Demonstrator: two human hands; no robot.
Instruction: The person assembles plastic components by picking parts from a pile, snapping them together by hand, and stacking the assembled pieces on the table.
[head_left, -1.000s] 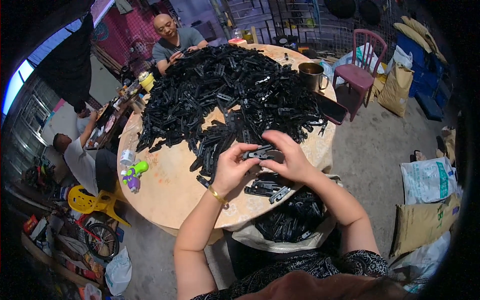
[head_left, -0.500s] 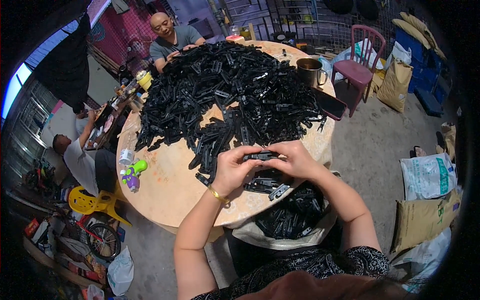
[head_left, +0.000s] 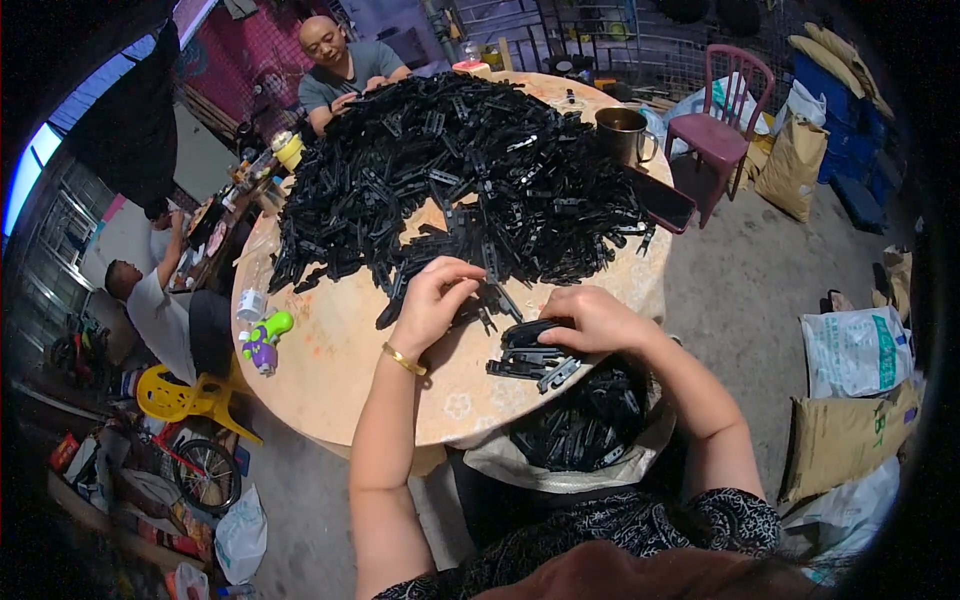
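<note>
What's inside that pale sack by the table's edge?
Black parts lie jumbled inside the sack. Those on top cover whatever lies deeper, so the bottom can't be seen.

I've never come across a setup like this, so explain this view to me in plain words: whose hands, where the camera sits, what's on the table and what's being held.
There is no machine: you see a person's bare left hand and right hand. A wide fisheye camera on that person's head looks down, so straight edges bend near the rim.

On the round table lies a big pile of black parts, with a metal mug to its right and a green-and-purple toy to its left. The left hand is at the pile's near edge; the right is on a small group of similar parts. Whether either hand grips a part is hard to tell.
</note>
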